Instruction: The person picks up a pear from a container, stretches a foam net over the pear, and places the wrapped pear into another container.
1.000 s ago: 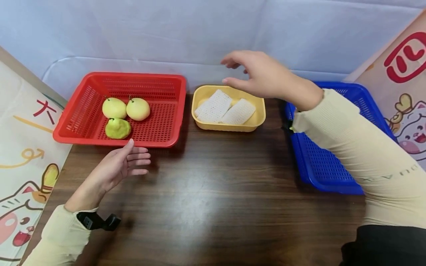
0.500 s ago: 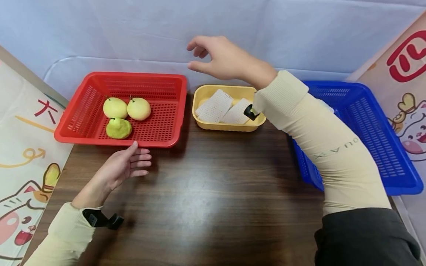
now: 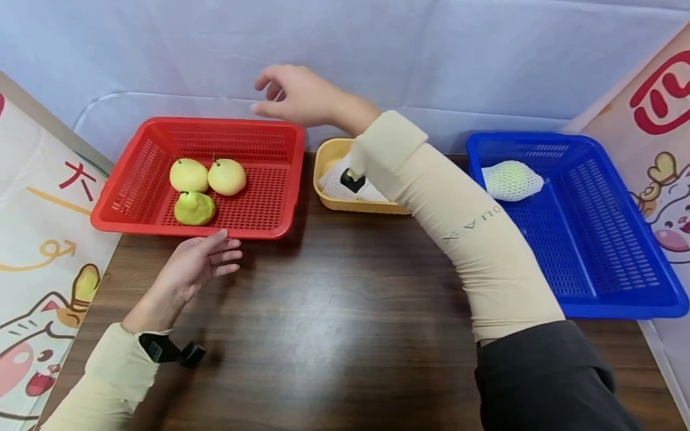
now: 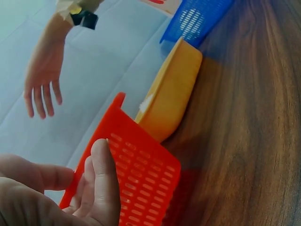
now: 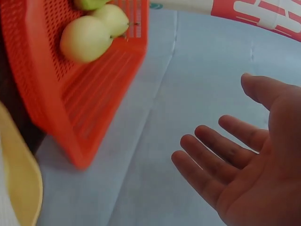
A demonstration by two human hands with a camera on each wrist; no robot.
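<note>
Three pears lie in the red basket [image 3: 259, 232] at the left: two round pale yellow pears [image 3: 188, 175] [image 3: 227, 177] and a greener, lumpy pear [image 3: 194, 208] in front. My left hand [image 3: 202, 263] is at the basket's front rim, fingers relaxed and holding nothing. Above the back right corner of that basket, my right hand [image 3: 299, 96] hangs in the air with loose fingers; the right wrist view shows its palm bare. White foam net sleeves [image 3: 335, 179] lie in the yellow tray [image 3: 326, 154], partly hidden by my right sleeve. A pear in a foam net [image 3: 512, 180] lies in the blue basket [image 3: 625, 312].
The dark wooden table [image 3: 334, 323] stretches in front of the containers. A pale cloth backdrop [image 3: 215, 48] stands close behind them. Printed panels [image 3: 48, 287] border both sides. My right forearm [image 3: 463, 221] passes over the yellow tray.
My right hand has moved left, from above the yellow tray to above the red basket's back right corner. The netted pear in the blue basket has come into sight. My left hand has barely moved.
</note>
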